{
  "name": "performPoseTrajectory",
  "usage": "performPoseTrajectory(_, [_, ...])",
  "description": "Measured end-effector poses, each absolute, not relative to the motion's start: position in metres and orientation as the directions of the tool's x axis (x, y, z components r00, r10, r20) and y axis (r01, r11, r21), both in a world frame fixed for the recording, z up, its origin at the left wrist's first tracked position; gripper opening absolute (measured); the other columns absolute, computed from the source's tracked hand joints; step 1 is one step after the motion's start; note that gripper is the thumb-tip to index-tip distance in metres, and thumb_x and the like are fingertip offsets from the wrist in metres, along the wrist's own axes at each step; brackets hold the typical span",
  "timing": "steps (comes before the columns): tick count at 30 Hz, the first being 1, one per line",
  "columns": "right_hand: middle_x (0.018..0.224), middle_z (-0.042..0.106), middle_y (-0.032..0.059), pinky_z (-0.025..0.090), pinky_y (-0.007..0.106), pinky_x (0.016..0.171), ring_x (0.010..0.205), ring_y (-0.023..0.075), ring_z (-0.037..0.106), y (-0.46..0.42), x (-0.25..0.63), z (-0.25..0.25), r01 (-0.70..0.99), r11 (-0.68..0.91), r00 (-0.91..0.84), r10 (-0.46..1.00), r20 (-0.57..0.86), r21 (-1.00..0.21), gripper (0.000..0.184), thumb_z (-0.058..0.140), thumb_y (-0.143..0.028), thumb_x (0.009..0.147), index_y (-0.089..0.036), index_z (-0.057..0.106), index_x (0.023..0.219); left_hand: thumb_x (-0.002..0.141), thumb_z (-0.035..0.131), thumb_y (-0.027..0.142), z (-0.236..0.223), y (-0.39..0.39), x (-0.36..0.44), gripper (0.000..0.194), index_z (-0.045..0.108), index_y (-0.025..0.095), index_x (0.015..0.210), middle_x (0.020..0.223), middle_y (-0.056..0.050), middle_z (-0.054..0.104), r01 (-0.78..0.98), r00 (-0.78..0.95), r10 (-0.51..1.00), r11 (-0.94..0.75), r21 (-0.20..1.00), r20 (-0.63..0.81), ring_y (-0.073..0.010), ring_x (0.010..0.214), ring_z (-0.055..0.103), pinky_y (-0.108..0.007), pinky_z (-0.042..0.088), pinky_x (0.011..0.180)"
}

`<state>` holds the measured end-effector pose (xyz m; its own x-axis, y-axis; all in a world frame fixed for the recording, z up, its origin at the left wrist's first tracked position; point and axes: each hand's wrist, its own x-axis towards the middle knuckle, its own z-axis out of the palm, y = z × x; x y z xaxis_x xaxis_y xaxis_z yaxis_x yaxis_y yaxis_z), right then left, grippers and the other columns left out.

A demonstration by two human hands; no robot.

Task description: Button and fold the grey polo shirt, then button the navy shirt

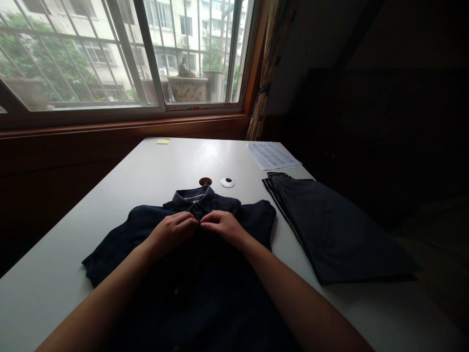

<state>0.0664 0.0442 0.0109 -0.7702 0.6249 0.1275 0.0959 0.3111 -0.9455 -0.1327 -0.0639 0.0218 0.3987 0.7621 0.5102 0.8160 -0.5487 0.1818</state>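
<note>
Dark shirt [220, 283], one, short-sleeved and collared, laid front up on a white table [120, 181]; the point where the fingertips meet on its front serves as clock centre. Collar [196, 198] at 12 o'clock, standing up in a ring, a small pale mark inside; sleeves spread toward 9 and 3; body running to 6, one small button [176, 292] visible near 7. Left hand [179, 226], one, reaching in from 8 o'clock, fingers bent and grasping the shirt front just below the collar, thumb hidden. Right hand [223, 226], one, from 4 o'clock, thumb and forefinger pinching the same cloth, tips meeting the left's; whether a button lies between them cannot be told. Folded dark garment [340, 230], one, at 3 o'clock, flat beside the shirt, pale stripes along its edge. Round hole [205, 181] in the tabletop, at 12, just beyond the collar; white disc [227, 183] with dark opening, at 1, beside it. Printed papers [273, 155], overlapping, near 2. Yellow note [163, 141], at 11, far edge. Barred window [157, 58], at 11; planter [188, 89] outside it, at 12. Patterned curtain [263, 93], gathered, at 1.
</note>
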Motion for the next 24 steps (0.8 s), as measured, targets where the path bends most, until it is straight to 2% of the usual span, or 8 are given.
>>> performPoseTrajectory(3, [0.092, 0.075, 0.0042, 0.051, 0.031, 0.085, 0.091, 0.0207, 0.069, 0.0446, 0.066, 0.0095, 0.098, 0.319, -0.769, 0.625, 0.132, -0.943, 0.018, 0.074, -0.033, 0.081, -0.019, 0.079, 0.092, 0.099, 0.05, 0.019, 0.0192, -0.0628, -0.1319, 0.013, 0.062, 0.017, 0.104, 0.092, -0.006, 0.067, 0.817, 0.362, 0.781, -0.529, 0.231, 0.509, -0.0137, 0.076, 0.064, -0.024, 0.052, 0.067])
performPoseTrajectory(7, [0.093, 0.076, 0.0045, 0.051, 0.031, 0.084, 0.09, 0.0212, 0.07, 0.0448, 0.0655, 0.0076, 0.104, 0.317, -0.768, 0.628, 0.126, -0.943, 0.019, 0.074, -0.034, 0.081, -0.019, 0.078, 0.092, 0.098, 0.05, 0.017, 0.0207, -0.0622, -0.1306, 0.019, 0.061, 0.017, 0.114, 0.093, -0.006, 0.068, 0.815, 0.371, 0.771, -0.537, 0.216, 0.518, -0.0141, 0.075, 0.064, -0.024, 0.053, 0.065])
performPoseTrajectory(15, [0.092, 0.076, 0.0041, 0.051, 0.031, 0.084, 0.091, 0.0213, 0.07, 0.0431, 0.0656, 0.0105, 0.127, 0.313, -0.774, 0.625, 0.103, -0.941, 0.018, 0.074, -0.034, 0.081, -0.02, 0.079, 0.091, 0.099, 0.049, 0.017, 0.0214, -0.063, -0.1319, 0.016, 0.065, 0.018, 0.104, 0.092, -0.006, 0.068, 0.793, 0.384, 0.778, -0.554, 0.253, 0.498, -0.0139, 0.076, 0.064, -0.024, 0.054, 0.067])
performPoseTrajectory(24, [0.094, 0.076, 0.0042, 0.051, 0.032, 0.086, 0.093, 0.0214, 0.07, 0.0445, 0.0671, 0.0096, 0.113, 0.299, -0.786, 0.61, 0.098, -0.948, 0.019, 0.074, -0.033, 0.081, -0.02, 0.079, 0.094, 0.099, 0.051, 0.019, 0.0211, -0.0632, -0.1329, 0.015, 0.065, 0.018, 0.101, 0.09, -0.005, 0.068, 0.806, 0.364, 0.783, -0.536, 0.251, 0.505, -0.0133, 0.074, 0.065, -0.022, 0.053, 0.065])
